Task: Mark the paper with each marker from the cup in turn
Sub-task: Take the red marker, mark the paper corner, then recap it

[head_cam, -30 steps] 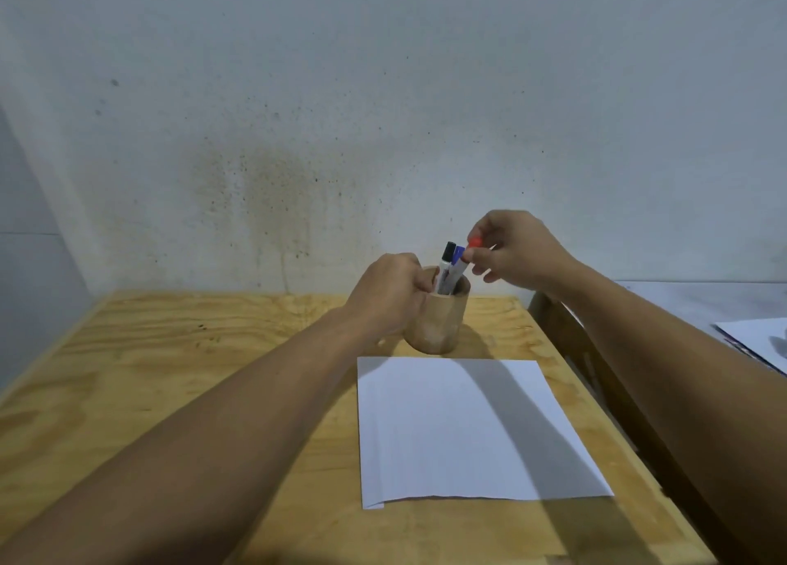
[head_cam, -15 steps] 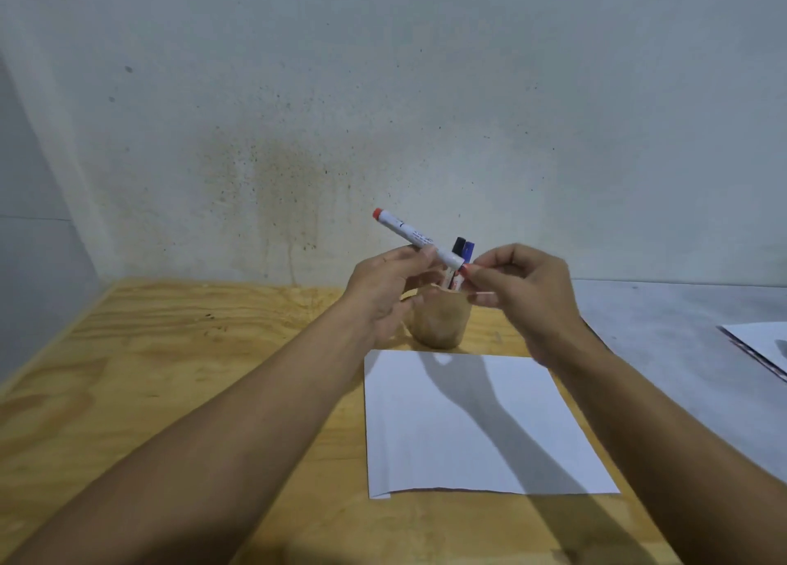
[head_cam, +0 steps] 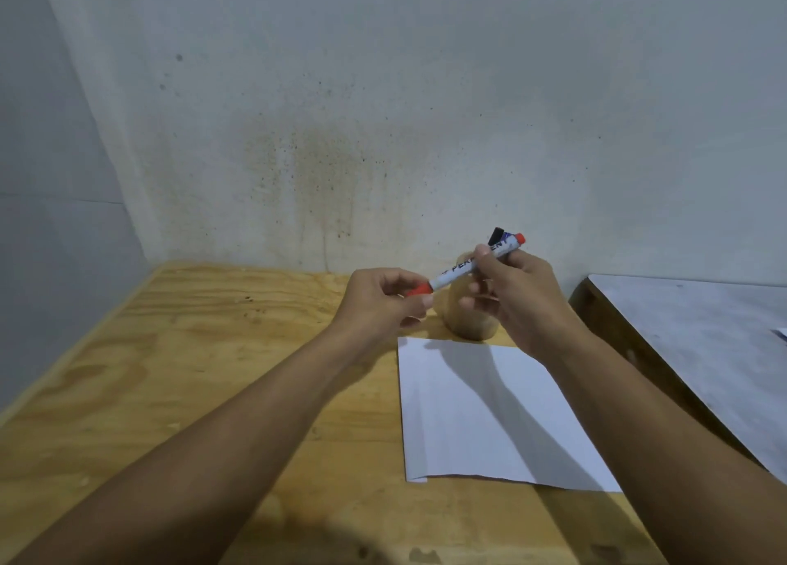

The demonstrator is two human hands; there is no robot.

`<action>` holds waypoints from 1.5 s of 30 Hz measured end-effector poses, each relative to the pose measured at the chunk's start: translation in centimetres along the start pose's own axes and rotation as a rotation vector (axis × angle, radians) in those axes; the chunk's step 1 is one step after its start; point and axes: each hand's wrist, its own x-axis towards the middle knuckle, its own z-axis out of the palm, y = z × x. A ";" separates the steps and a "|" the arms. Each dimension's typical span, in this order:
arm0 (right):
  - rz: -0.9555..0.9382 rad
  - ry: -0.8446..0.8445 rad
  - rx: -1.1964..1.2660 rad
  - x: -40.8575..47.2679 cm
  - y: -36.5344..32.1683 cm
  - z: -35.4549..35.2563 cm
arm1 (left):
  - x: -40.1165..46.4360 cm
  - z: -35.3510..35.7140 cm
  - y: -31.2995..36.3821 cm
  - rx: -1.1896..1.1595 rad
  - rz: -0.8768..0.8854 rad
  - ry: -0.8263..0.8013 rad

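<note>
A white marker with red ends, the red marker (head_cam: 458,269), is held level in the air above the cup. My right hand (head_cam: 517,304) grips its barrel near the far end. My left hand (head_cam: 383,304) pinches the red cap at its near end. The tan wooden cup (head_cam: 466,319) stands on the wooden table behind the hands, partly hidden. A black marker (head_cam: 495,236) and a blue marker tip show above my right hand. A blank white sheet of paper (head_cam: 489,415) lies flat in front of the cup.
The plywood table (head_cam: 191,373) meets a stained wall at the back. A grey tabletop (head_cam: 702,343) stands to the right across a narrow gap, with a scrap of paper at its right edge.
The red marker has swung round: its capped end now points left into my left hand, and my right hand holds the barrel. The view has shifted left.
</note>
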 end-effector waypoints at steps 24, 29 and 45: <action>-0.048 0.027 -0.009 -0.4 5.5 1.6 | 0.9 -4.4 -4.0 1.176 0.110 -0.022; -0.045 0.043 -0.017 -0.8 6.2 2.1 | 1.3 -3.7 -4.0 1.103 0.098 -0.047; -0.057 0.104 -0.185 -1.1 9.4 2.9 | -2.7 -2.8 -6.8 0.920 0.446 0.003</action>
